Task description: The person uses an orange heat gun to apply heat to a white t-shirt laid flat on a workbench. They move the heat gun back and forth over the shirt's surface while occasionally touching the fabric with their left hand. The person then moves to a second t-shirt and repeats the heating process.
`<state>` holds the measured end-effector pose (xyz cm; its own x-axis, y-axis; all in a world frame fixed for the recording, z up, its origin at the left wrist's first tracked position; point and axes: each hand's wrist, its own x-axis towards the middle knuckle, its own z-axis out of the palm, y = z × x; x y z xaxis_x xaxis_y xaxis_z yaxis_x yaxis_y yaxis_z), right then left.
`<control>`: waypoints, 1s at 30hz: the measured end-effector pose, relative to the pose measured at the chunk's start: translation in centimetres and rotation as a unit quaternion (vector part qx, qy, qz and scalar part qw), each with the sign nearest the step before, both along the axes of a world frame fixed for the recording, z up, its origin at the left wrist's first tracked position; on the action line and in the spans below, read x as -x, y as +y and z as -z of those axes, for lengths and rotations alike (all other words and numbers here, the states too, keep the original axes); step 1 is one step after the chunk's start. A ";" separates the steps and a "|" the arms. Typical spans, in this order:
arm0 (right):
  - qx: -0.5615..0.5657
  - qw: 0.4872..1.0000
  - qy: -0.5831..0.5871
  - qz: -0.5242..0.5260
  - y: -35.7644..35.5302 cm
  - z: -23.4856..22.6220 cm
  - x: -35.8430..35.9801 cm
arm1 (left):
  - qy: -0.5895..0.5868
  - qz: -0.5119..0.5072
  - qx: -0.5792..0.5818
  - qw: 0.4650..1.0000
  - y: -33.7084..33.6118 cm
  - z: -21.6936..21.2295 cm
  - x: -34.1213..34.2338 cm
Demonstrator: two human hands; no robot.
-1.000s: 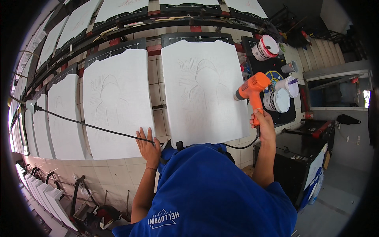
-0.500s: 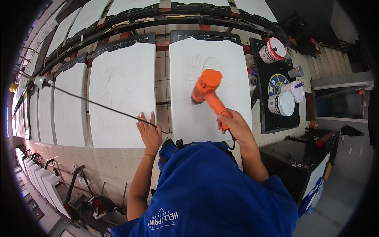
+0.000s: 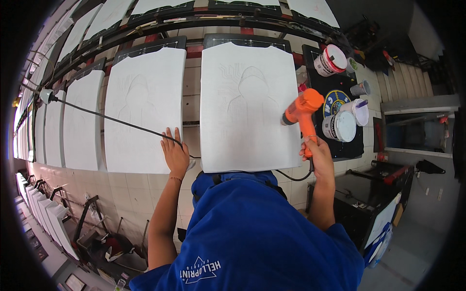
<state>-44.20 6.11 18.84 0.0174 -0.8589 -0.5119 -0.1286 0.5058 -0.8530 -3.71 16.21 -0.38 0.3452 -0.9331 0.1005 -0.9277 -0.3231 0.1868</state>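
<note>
1. One orange heat gun (image 3: 307, 104) is clamped in the right hand (image 3: 318, 153), handle (image 3: 307, 127) along twelve-six, nozzle (image 3: 285, 119) toward eight o'clock.
2. White garment panel (image 3: 250, 138): ten o'clock from that hand.
3. Left hand (image 3: 175, 155), fingers extended, meets the black cable (image 3: 116, 120).

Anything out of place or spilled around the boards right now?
I see no spill. One oddity: the black cord stretches across the white sheet by the left hand, cutting over its faint drawing; whether it touches, I can't tell.

Right grip (image 3: 318, 154): 1 orange heat gun (image 3: 306, 114). Left grip (image 3: 175, 154): at white shirt (image 3: 143, 106) edge.
</note>
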 end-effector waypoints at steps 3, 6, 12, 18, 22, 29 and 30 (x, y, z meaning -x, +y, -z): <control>-0.011 0.997 -0.047 -0.067 0.0 0.3 -2.6 | 0.009 0.000 0.003 1.000 0.1 -0.1 0.0; -0.024 0.985 -0.095 -0.145 -0.4 0.8 -6.3 | 0.014 0.001 0.000 1.000 0.1 -0.3 -0.3; -0.041 0.963 -0.118 -0.238 -0.5 1.4 -10.8 | 0.005 -0.005 0.006 1.000 -0.2 -0.7 0.1; -0.025 0.976 -0.102 -0.192 -0.1 1.3 -6.7 | 0.000 -0.011 0.015 1.000 -0.1 -0.4 0.2; -0.007 0.993 -0.048 -0.110 0.5 0.8 -1.2 | 0.003 -0.009 0.018 1.000 -0.1 -0.5 0.3; 0.006 1.000 0.007 -0.014 1.3 -0.3 3.2 | 0.006 -0.009 0.017 1.000 -0.1 -0.5 0.4; 0.010 1.000 0.004 -0.013 1.2 -0.3 3.1 | 0.008 -0.010 0.020 1.000 -0.1 -0.6 0.3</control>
